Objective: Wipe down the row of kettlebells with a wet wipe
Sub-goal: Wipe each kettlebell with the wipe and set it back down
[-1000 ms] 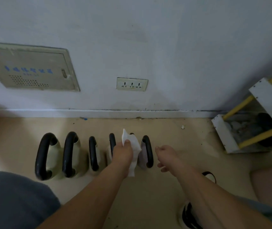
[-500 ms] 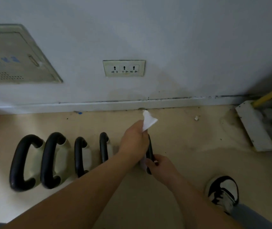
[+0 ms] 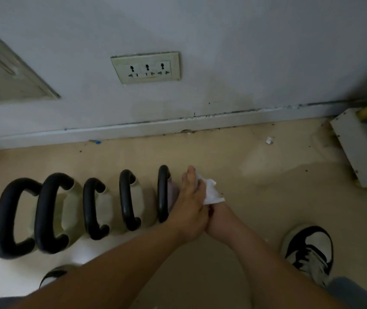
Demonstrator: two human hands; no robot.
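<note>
Several kettlebells with black handles and pale bodies stand in a row on the beige floor. The rightmost kettlebell has a pinkish body. My left hand lies against its right side and holds a white wet wipe, which sticks out to the right of my fingers. My right hand is tucked under the left hand beside that kettlebell. Only its wrist and heel show, and its fingers are hidden.
The wall with a skirting board runs close behind the row. It carries a triple socket and a beige panel. A white and yellow rack stands at the right. My shoes are on the floor near me.
My left hand has dropped with the wipe from above the handle to the rightmost kettlebell's right side. My right hand left the handle and slid under the left hand. The view moved closer.
</note>
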